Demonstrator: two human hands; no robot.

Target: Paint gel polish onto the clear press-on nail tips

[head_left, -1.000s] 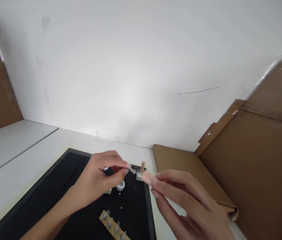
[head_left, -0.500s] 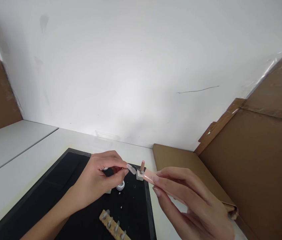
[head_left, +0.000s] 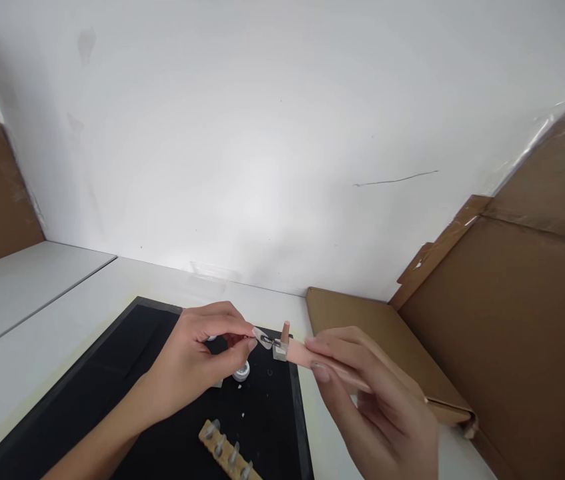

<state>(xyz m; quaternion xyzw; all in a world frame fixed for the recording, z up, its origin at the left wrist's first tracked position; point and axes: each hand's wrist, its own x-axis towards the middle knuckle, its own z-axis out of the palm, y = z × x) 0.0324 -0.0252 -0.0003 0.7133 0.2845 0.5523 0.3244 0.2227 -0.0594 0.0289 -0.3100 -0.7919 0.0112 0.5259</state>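
Observation:
My left hand pinches a pale, translucent false nail between thumb and forefinger. With its fingers closed around the handle, my right hand holds a pink pen-like tool. The tool's dark, narrow tip overlaps the false nail; whether it touches the surface is hard to make out. Just behind the tool stands a small bottle with a pinkish cap, partly covered. Below the left fingertips sits a small round white jar.
On the black mat lies a tan strip bearing several clear nail-like pieces. Small white specks dot the mat. A flat cardboard box lies at the right, with cardboard panels on both sides and a white wall behind.
The tool has turned in my right hand, its handle now lying flatter, and its dark tip has moved left over the false nail. My left hand has hardly moved.

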